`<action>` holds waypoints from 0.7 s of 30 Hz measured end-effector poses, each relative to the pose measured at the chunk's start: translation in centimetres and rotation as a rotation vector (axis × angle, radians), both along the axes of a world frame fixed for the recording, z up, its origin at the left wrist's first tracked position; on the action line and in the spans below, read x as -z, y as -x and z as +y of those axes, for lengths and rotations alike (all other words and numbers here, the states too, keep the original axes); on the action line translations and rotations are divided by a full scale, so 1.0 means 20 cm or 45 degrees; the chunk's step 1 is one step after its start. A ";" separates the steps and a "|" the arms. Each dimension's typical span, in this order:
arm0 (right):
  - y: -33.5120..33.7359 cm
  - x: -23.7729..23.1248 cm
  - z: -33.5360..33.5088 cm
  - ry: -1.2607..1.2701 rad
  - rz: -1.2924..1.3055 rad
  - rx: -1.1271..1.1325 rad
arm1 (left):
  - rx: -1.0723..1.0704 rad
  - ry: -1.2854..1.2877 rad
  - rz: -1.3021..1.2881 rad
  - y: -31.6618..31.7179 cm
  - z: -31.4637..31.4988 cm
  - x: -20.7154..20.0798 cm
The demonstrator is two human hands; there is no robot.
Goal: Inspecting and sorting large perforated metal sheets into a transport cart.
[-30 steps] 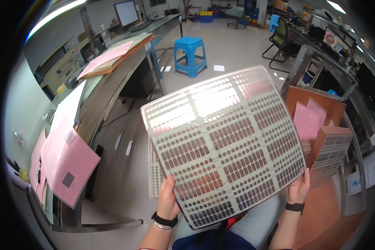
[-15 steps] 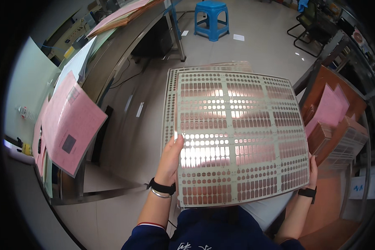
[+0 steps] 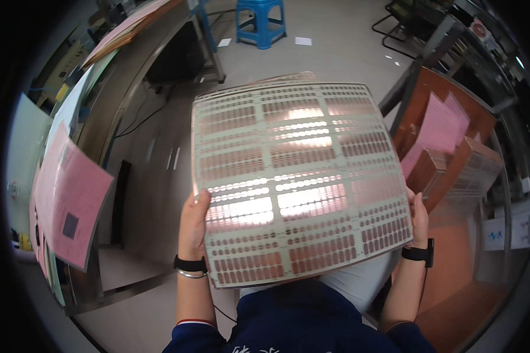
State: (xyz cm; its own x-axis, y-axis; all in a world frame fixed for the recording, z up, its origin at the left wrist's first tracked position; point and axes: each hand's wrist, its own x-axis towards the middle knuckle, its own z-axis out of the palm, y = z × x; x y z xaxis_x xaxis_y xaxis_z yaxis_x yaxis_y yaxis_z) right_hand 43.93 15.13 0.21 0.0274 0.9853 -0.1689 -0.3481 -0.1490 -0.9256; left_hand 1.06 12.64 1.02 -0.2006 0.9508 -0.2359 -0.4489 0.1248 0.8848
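Observation:
A stack of large circuit board panels point(image 3: 303, 165) is held up in front of me, its top face pale green with rows of shiny copper pads. My left hand point(image 3: 194, 226) grips the left edge, the thumb lying over the top panel. At the right edge my right hand point(image 3: 418, 220) is closed around the side, its fingers partly hidden by the panels. The edge of another panel point(image 3: 300, 77) shows behind the far side. How many panels there are I cannot tell.
On the left stands a workbench with pink paper sheets point(image 3: 73, 200) hanging over its edge. A blue stool point(image 3: 261, 23) is on the floor ahead. To the right, a rack with brown boards point(image 3: 471, 100) holds pink papers point(image 3: 439, 126) and stacked copper panels point(image 3: 427, 170).
The panels and both hands have shifted left in view. The top panel now covers most of the one behind it. The surroundings have shifted left too, as my view turned.

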 end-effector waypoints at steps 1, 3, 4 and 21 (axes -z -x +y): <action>0.01 0.00 0.00 -0.013 0.051 0.003 | 0.007 -0.005 0.030 0.02 0.00 0.00; 0.02 -0.02 0.00 -0.026 0.069 0.025 | 0.036 -0.041 0.067 0.03 0.00 0.00; 0.01 -0.02 0.00 -0.031 0.116 -0.023 | 0.048 -0.043 0.090 0.04 0.00 0.01; 0.02 -0.17 0.07 -0.290 0.034 -0.056 | 0.151 -0.254 0.202 0.09 0.01 -0.09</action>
